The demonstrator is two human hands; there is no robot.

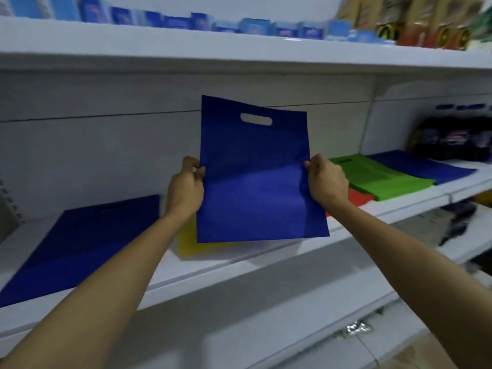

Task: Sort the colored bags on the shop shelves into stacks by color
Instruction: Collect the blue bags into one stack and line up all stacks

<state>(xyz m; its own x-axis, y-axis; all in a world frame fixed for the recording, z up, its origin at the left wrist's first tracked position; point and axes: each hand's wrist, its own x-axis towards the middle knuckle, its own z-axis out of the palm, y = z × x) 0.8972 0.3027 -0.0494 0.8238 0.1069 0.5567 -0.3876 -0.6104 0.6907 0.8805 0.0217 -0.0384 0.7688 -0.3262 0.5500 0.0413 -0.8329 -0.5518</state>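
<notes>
Head view: blue bag [253, 177] held upright over the middle shelf [239, 267], handle slot at the top. Left hand [186, 190] pinches its left edge and right hand [326, 179] its right edge, fingers curled onto the fabric at mid-height. Yellow bag [187, 243] lies beneath, at the shelf's front edge. Blue stack [80, 243] lies flat toward the left end. Green bag [380, 177] lies over red bag [358, 197] toward the right end.

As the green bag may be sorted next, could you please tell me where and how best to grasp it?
Pinch the green bag at its near edge, coming from the front of the shelf. It lies flat on a red bag with its handle slot toward the back, so the front edge is nearest and probably easiest to lift.
</notes>
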